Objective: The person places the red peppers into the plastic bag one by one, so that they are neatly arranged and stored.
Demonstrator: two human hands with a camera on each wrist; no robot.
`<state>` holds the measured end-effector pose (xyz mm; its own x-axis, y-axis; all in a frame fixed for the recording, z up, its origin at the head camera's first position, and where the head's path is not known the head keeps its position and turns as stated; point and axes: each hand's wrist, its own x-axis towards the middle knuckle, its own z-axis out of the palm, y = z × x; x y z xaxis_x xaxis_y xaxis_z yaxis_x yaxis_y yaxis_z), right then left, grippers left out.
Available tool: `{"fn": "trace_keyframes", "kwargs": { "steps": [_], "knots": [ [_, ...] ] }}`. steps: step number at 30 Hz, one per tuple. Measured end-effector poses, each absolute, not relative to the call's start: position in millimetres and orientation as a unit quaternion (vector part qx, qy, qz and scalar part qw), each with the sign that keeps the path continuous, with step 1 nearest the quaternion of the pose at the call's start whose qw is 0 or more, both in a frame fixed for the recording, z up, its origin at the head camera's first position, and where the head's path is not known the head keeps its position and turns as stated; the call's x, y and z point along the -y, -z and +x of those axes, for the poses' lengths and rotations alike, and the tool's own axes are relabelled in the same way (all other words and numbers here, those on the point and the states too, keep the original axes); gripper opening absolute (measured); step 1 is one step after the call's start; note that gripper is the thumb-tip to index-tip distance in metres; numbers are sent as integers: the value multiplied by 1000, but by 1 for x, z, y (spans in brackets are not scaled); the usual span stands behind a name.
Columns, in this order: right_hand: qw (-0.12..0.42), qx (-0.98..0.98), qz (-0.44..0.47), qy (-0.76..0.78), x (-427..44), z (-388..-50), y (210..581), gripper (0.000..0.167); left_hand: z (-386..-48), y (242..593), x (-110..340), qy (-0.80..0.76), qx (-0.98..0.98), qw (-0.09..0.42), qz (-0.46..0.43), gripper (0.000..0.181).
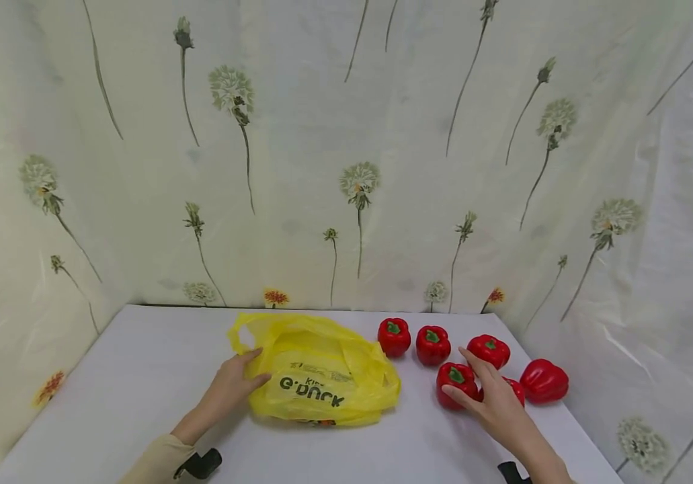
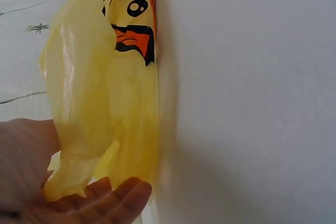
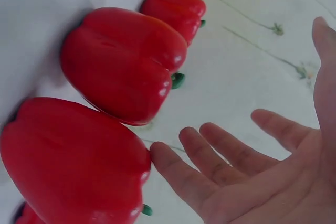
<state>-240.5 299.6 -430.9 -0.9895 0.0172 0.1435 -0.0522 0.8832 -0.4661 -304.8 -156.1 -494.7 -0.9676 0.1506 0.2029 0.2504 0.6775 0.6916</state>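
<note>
A yellow plastic bag (image 1: 316, 370) with dark lettering lies on the white table. My left hand (image 1: 234, 383) is at its left edge, thumb and forefinger spread apart. Close up in the left wrist view, the end of the bag (image 2: 84, 114) hangs between thumb and loosely extended fingers (image 2: 131, 198). On the right, my right hand (image 1: 494, 400) hovers over red bell peppers with its fingers spread, holding nothing. Nearest to it are a pepper (image 1: 457, 385) by the thumb and another (image 1: 488, 351) by the fingertips. One more pepper (image 1: 515, 390) is partly hidden behind this hand.
Two bell peppers, one (image 1: 394, 337) beside the bag and one (image 1: 433, 345) to its right, stand toward the back. Another pepper (image 1: 544, 381) lies on its side near the right edge. A flower-printed curtain (image 1: 298, 168) surrounds the table (image 1: 134, 376) at back and sides.
</note>
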Motion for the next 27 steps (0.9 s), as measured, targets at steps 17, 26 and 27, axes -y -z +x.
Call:
{"fn": "trace_keyframes", "kwargs": {
  "steps": [17,26,27],
  "knots": [
    [78,962,-7,-261,-297,-249,450,105,-304,495,160,370,919,80,-111,68],
    [59,961,-25,-269,-296,-255,462,115,-304,493,162,372,916,66,-135,74],
    [58,961,-29,-270,-296,-255,463,114,-304,493,162,371,916,66,-135,75]
  ]
}}
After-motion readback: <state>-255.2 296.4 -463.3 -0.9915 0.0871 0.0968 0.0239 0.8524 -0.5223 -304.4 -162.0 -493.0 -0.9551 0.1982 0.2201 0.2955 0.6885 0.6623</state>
